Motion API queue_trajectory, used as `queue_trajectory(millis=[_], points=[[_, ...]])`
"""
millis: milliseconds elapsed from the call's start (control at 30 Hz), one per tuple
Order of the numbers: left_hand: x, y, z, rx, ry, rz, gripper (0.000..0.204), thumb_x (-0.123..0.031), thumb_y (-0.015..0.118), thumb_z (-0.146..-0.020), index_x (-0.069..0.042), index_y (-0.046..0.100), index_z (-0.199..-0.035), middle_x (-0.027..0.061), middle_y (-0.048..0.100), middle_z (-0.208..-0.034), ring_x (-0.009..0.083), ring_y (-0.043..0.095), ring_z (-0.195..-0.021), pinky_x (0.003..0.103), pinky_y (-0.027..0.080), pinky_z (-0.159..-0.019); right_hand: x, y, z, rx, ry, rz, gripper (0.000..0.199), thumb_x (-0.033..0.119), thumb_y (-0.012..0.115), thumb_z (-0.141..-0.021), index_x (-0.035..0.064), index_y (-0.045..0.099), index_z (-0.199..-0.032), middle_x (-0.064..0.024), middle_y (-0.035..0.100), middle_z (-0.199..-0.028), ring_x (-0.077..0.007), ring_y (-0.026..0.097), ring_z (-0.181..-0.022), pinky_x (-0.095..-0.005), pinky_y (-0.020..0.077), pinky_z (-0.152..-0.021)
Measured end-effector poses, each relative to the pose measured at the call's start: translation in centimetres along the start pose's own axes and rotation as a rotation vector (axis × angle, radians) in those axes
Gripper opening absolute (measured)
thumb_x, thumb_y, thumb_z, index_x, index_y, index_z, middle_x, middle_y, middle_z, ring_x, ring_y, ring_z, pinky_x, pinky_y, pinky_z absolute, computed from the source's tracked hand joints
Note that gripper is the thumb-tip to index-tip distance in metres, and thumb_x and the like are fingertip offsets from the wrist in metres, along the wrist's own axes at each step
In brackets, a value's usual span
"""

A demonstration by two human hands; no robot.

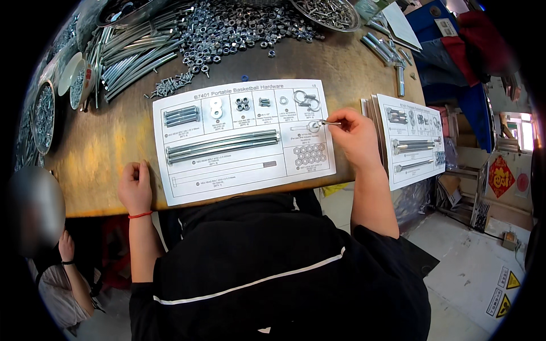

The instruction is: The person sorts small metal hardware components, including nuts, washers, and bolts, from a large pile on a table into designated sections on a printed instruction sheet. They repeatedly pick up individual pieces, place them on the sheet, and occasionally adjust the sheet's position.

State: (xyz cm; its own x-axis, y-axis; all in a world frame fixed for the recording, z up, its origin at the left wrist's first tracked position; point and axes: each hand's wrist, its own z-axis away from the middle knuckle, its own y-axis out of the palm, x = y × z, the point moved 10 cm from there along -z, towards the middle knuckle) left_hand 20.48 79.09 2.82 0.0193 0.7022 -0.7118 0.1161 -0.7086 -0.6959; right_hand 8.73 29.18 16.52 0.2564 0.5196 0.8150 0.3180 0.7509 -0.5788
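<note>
Pinching small bolt [330,123], right hand [355,136] over sheet [244,139].

Left hand [135,186]: loosely curled, knuckles up, resting flat, a red band around the wrist, forearm entering from the lower edge. Right hand [354,136]: extended further forward, fingertips [335,123] pinched together, wrist slightly bent, bare forearm angled upward.

- A single head-worn fisheye view looks steeply down, close over the brown wooden workbench [114,142].
- It faces forward across the white printed hardware sheet [244,139]; straight edges bow near the rim.
- Both forearms enter from the lower edge.
</note>
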Motion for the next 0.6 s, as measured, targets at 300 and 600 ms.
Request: queue_trajectory(millis=[300,600], points=[[0.0,-0.4,0.0,-0.007,-0.015,-0.030,0.027,-0.029,0.068,-0.092,-0.005,0.064,-0.080,0.0058,0.060,-0.063,0.0149,0.054,-0.055,0.030,0.043,-0.055,2.2,3.2,0.3,0.187,-0.229,0.764,0.010,-0.001,0.060,-0.078,0.0016,0.070,-0.078,-0.0155,0.065,-0.086,-0.0334,0.062,-0.086,-0.0411,0.0500,-0.078],[-1.0,-1.0,0.1,-0.041,0.008,-0.005,0.024,-0.026,0.069,-0.091,-0.005,0.065,-0.081,0.0052,0.060,-0.063,0.0135,0.054,-0.056,0.029,0.045,-0.057,1.2,6.1,-0.4,0.247,-0.054,0.588,0.010,0.006,0.064,-0.080,0.0059,0.068,-0.090,-0.0109,0.065,-0.094,-0.0321,0.062,-0.090,-0.0418,0.0504,-0.078]])
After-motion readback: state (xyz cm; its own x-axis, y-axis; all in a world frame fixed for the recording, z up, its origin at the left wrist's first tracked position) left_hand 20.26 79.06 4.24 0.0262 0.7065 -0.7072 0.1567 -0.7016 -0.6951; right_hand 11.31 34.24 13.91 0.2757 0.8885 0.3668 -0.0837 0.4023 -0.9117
